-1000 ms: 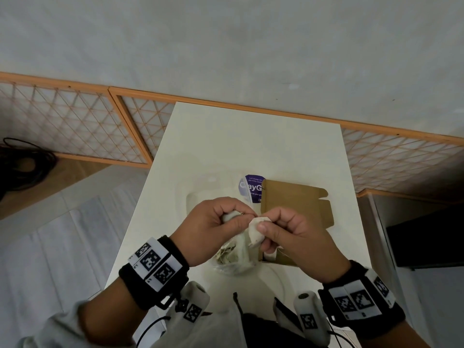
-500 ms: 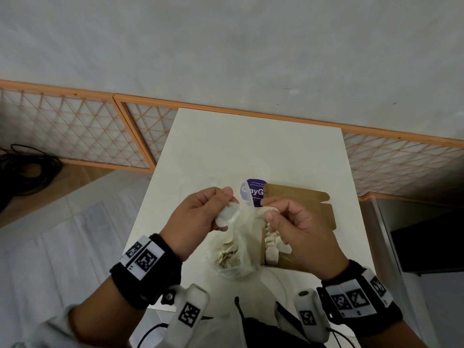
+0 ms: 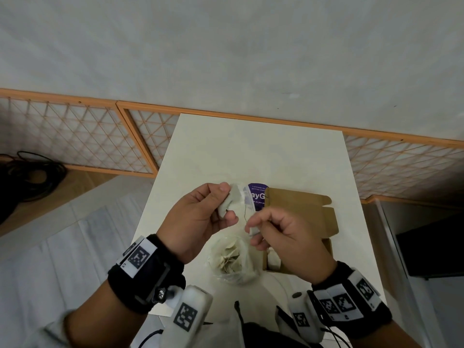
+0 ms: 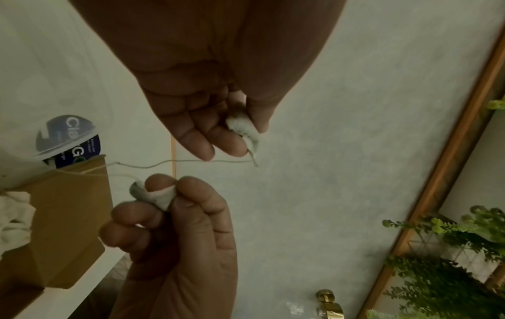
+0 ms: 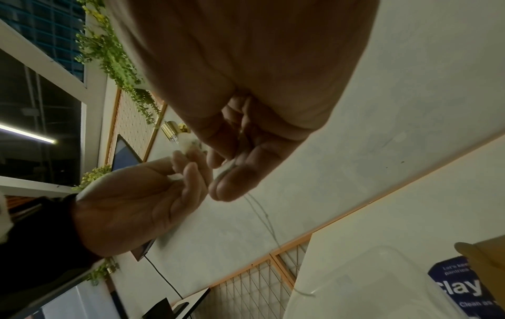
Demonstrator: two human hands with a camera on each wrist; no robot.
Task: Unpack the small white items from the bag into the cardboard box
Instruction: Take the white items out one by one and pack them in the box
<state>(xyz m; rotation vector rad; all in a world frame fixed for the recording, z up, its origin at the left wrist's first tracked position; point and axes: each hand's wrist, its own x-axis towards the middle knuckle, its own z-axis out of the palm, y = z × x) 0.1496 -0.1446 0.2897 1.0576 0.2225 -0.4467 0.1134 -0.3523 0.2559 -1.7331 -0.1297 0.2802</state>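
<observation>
I've got one small white pouch [image 3: 229,200] pinched in my left hand [image 3: 200,222], thumb on one side and fingertips on the other, held up over the table [image 3: 251,151]. My right hand [image 3: 281,231] has its fingers curled round a second small white pouch [image 3: 252,229], just beside the first, the two hands close but not touching. A thin string [image 4: 175,163] runs from the left pouch's tip across toward the box; from the left wrist view it hangs slack between my hands. Where its far end sits, I can't tell.

Below my hands lies the clear plastic bag [image 3: 232,262], on the table, with more pale pouches and tangled strings bunched inside. Right next to it, under my right hand, sits the cardboard box [image 3: 301,214], lid flaps thrown open away from me. A few white pouches [image 3: 272,258] already lie in its near corner, partly hidden by my right palm.

Beyond the box's left edge a clear container with a purple label [image 3: 256,197] rests on the table, half covered by the box flap and my left pouch. The table stands against a grey wall [image 3: 226,46] with an orange-framed lattice panel [image 3: 75,136] along its base. Black cables [image 3: 27,177] lie coiled on the floor far to the left.
</observation>
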